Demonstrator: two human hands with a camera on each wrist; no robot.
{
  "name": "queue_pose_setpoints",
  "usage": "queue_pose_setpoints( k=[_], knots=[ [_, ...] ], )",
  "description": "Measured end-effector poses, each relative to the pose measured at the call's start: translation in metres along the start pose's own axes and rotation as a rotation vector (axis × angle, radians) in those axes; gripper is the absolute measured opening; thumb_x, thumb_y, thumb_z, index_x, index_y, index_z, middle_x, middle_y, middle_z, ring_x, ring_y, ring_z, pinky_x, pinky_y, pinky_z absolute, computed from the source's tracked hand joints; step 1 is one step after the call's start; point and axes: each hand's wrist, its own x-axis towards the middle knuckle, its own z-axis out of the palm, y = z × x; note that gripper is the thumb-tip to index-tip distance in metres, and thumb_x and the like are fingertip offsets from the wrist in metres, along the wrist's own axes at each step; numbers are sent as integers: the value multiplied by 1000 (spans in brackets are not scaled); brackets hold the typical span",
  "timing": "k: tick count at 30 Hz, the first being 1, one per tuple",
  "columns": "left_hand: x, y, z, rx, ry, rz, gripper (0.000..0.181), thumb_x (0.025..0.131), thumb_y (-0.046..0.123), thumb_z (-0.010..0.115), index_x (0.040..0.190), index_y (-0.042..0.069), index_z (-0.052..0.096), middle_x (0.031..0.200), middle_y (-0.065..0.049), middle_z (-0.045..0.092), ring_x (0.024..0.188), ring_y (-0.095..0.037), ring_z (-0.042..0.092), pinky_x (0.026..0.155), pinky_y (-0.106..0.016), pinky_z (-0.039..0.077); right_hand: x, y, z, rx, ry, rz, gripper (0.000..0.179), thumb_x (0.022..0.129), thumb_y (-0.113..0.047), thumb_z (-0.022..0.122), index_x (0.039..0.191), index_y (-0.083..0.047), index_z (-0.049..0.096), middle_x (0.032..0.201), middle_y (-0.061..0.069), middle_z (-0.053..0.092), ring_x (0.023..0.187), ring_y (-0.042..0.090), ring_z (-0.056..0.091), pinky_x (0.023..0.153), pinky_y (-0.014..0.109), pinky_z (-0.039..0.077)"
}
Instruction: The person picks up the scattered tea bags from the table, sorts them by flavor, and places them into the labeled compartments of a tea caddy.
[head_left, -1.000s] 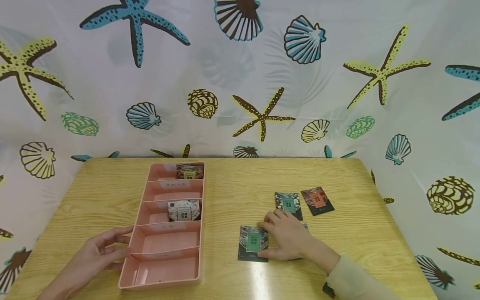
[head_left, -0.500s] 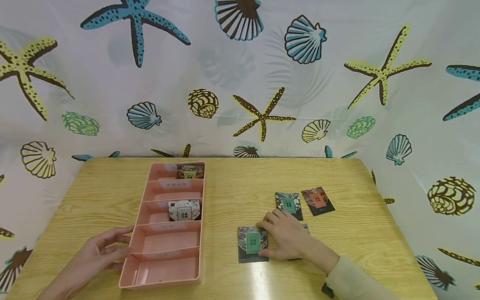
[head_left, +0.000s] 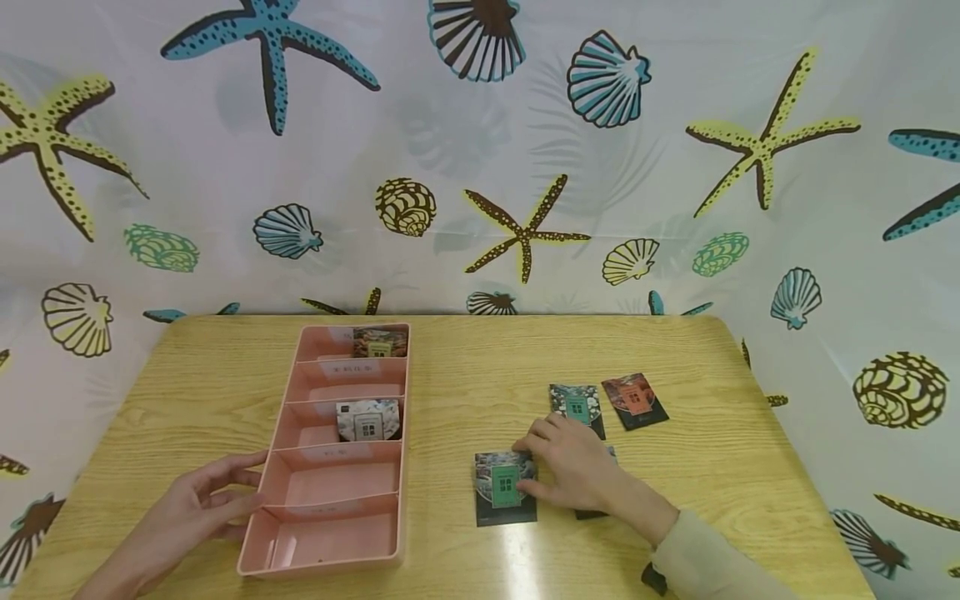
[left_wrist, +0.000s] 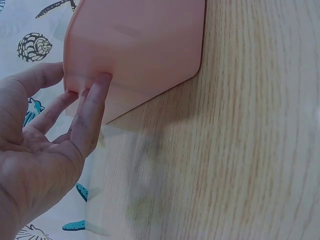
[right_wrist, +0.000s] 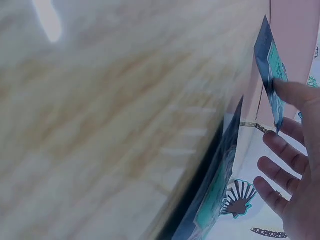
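Observation:
A pink divided box [head_left: 402,500] stands on the left of the table, with labelled compartments in a column. My left hand [head_left: 187,512] rests its fingertips against the box's outer left wall [left_wrist: 145,55]. To the right of the box, my right hand [head_left: 573,467] pinches a green-labelled tea sachet [head_left: 505,508] by its right edge. In the right wrist view, the thumb lies on the face of that sachet [right_wrist: 274,65] and the other fingers are spread. Beneath the palm another dark sachet [head_left: 591,514] is mostly hidden.
A floral teal-labelled sachet [head_left: 576,400] and a red-labelled sachet [head_left: 636,402] lie beyond the right hand. A white sachet [head_left: 369,422] and a yellow-labelled sachet [head_left: 380,342] sit in the box. Part of a dark item [head_left: 654,579] shows by the right sleeve.
The green-labelled sachet has shifted slightly left and toward me. My right thumb has moved up onto its label. The left hand and box have stayed put.

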Motion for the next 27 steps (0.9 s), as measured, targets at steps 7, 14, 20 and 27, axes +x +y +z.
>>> queue_pose_setpoints(
  k=[7, 14, 20, 27],
  knots=[
    [1, 0, -2, 0, -18, -3, 41, 109, 17, 60, 141, 42, 57, 118, 12, 63, 103, -6, 73, 84, -36, 67, 2, 2, -2, -15, 109, -52, 30, 92, -46, 80, 111, -24, 77, 100, -8, 71, 94, 12, 62, 83, 30, 56],
    [1, 1, -1, 5, -8, -11, 41, 109, 18, 61, 144, 37, 56, 118, 11, 63, 103, -6, 73, 85, -36, 67, 5, 1, -5, -1, 195, -83, 19, 92, -37, 82, 105, -24, 77, 95, -8, 70, 87, 11, 60, 75, 27, 53],
    [0, 1, -2, 14, -17, -2, 41, 109, 18, 60, 146, 35, 56, 119, 12, 64, 104, -6, 73, 85, -36, 67, 7, -1, -6, 13, 274, -104, 11, 92, -30, 83, 99, -25, 77, 90, -9, 70, 82, 10, 59, 70, 26, 51],
    [1, 1, -1, 22, -9, -22, 45, 109, 19, 61, 152, 25, 53, 119, 10, 63, 104, -6, 73, 86, -36, 67, 11, -4, -11, 50, 330, -107, 10, 90, -25, 85, 96, -24, 76, 86, -9, 70, 79, 9, 58, 69, 24, 50]
  ],
)
